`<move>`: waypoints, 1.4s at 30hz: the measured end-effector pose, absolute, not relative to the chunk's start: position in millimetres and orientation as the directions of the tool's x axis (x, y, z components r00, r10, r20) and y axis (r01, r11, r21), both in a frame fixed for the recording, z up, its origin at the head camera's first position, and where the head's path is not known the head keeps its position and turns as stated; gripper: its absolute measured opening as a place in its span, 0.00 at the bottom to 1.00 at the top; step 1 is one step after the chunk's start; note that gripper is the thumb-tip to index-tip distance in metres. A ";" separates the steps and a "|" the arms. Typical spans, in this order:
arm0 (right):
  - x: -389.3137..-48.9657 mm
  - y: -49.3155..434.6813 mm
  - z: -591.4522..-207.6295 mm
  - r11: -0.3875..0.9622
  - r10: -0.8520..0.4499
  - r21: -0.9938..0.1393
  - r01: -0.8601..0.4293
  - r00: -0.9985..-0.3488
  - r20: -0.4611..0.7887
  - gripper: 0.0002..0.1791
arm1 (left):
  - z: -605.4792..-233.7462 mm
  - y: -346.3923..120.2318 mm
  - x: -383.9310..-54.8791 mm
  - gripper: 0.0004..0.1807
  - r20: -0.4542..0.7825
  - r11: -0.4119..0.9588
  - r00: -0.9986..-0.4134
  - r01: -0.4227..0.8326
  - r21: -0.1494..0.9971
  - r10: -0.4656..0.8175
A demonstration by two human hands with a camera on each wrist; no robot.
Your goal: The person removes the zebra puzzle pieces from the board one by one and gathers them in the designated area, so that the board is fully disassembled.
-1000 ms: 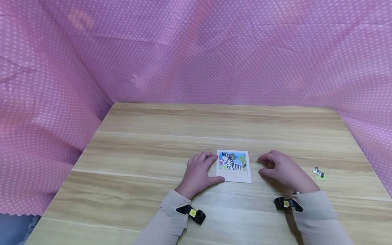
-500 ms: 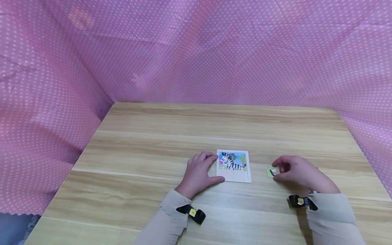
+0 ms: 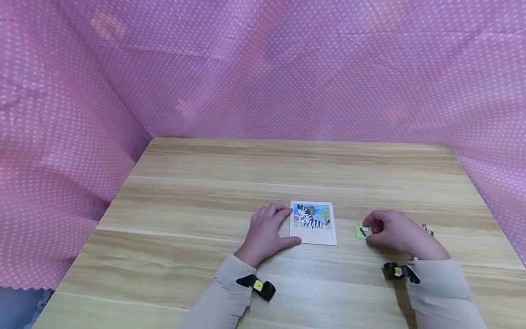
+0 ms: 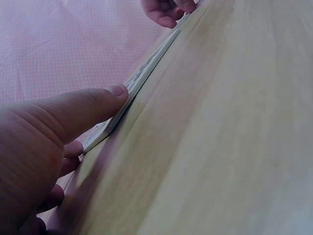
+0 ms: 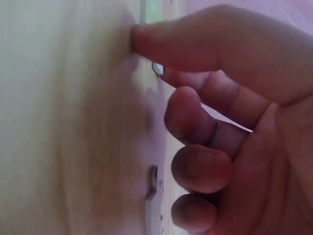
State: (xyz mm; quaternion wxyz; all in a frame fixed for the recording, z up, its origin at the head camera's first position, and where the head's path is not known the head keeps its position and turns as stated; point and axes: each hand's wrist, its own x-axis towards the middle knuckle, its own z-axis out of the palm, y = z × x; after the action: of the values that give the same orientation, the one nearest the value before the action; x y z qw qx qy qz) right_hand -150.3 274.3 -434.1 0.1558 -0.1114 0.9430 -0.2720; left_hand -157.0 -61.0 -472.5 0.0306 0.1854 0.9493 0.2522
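- A person's left hand (image 3: 267, 233) rests at the left side of a puzzle board (image 3: 316, 237), thumb and forefinger spread and touching its edge, not clenched.
- The board lies flat on a wooden table (image 3: 197, 196), a zebra picture (image 3: 313, 216) filling its upper part above a bare pale strip.
- To the board's right, and apart from it, the right hand (image 3: 390, 230) pinches a green puzzle piece (image 3: 360, 231) between thumb and forefinger, the other fingers curled beneath.
- A second piece (image 3: 429, 230) lies on the table beyond the right hand, which partly hides it.
- Black straps (image 3: 269, 291) with yellow patches circle both wrists, at the cuffs of beige sleeves (image 3: 222, 297).
- Behind the table hangs a pink cloth (image 3: 263, 68) with pale dots.
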 end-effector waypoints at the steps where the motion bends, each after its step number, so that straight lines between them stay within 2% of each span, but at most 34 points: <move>1: -150.5 273.0 -434.5 0.831 -0.293 -0.541 -0.129 -0.928 -0.230 0.15 | -472.4 -61.0 -157.0 0.45 0.036 0.805 -0.929 0.336 0.489 0.367; 14: -150.2 260.3 -434.3 0.837 -0.288 -0.523 -0.159 -0.942 -0.174 0.15 | -472.4 -60.7 -156.8 0.45 0.024 0.807 -0.930 0.331 0.489 0.367; 23: -149.7 243.1 -432.4 0.794 -0.281 -0.586 -0.162 -0.952 -0.117 0.17 | -473.2 -60.4 -157.0 0.46 0.027 0.807 -0.931 0.330 0.490 0.364; 31: -147.8 223.3 -436.3 0.770 -0.332 -0.587 -0.251 -0.943 -0.031 0.16 | -473.1 -61.0 -157.2 0.46 0.036 0.799 -0.928 0.339 0.496 0.372; 42: -144.2 189.0 -436.3 0.762 -0.388 -0.573 -0.302 -0.921 -0.031 0.15 | -472.4 -63.7 -158.2 0.47 0.017 0.803 -0.921 0.348 0.484 0.389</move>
State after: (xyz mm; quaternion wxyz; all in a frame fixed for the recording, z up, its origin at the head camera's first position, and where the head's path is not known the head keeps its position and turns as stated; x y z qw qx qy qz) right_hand -144.2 189.0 -436.3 0.0741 -0.1844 0.9357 -0.2914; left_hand -158.2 -63.7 -472.4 0.0417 0.1941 0.9486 0.2465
